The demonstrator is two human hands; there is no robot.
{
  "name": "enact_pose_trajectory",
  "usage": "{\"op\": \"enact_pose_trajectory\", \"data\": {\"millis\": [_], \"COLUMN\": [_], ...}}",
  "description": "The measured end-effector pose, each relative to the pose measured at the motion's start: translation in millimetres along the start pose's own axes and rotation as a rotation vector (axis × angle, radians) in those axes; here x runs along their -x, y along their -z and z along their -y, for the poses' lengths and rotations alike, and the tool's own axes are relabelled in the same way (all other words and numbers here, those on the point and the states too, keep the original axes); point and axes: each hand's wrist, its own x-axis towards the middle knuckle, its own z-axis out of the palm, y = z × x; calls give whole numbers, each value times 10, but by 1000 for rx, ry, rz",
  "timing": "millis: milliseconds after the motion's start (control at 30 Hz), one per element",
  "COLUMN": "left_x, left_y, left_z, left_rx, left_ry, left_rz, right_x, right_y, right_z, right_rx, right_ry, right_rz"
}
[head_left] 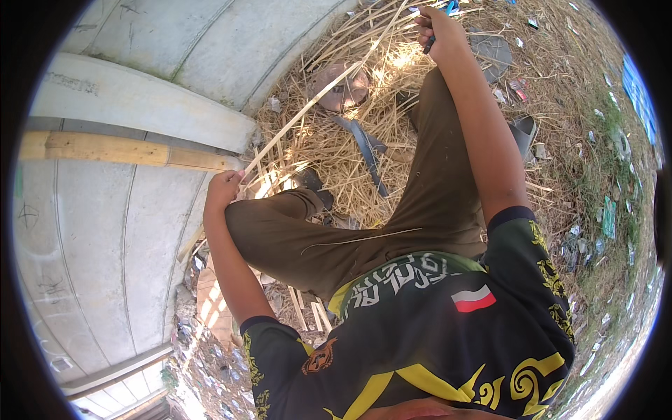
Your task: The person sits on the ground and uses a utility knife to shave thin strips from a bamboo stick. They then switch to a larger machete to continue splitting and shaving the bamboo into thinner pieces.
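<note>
A long, pale bamboo strip [308,105] slants from my left hand up to the top of the view. My left hand [224,189] is closed around its lower end, beside my left knee. At the top, my right hand [441,33], with the arm stretched far out, is closed on a small tool with blue and black parts [429,45]; its kind does not show clearly. The strip's upper part passes close to my right fingers, and I cannot tell whether they touch it. Between my legs a dark, flat, bent strip [369,157] lies on a heap of bamboo shavings [350,143].
A round reddish-brown block [340,87] sits in the shavings. On the left stand a concrete panel wall [105,245] and a horizontal bamboo pole [126,149]. A grey sandal [522,134] lies right of my knee. Litter is scattered over grassy ground [595,210] at right.
</note>
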Motion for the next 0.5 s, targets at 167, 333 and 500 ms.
{"op": "enact_pose_trajectory", "data": {"millis": [167,333,500], "left_x": [25,21,5], "left_y": [-7,-12,-10], "left_z": [-4,-36,-19], "left_rx": [-27,-27,-13], "left_ry": [-10,-1,18], "left_rz": [-1,8,20], "right_x": [143,191,186], "right_y": [-177,-190,-178], "right_z": [66,104,101], "right_rx": [171,150,130], "right_ry": [-89,-64,-64], "right_rz": [-157,-131,-130]}}
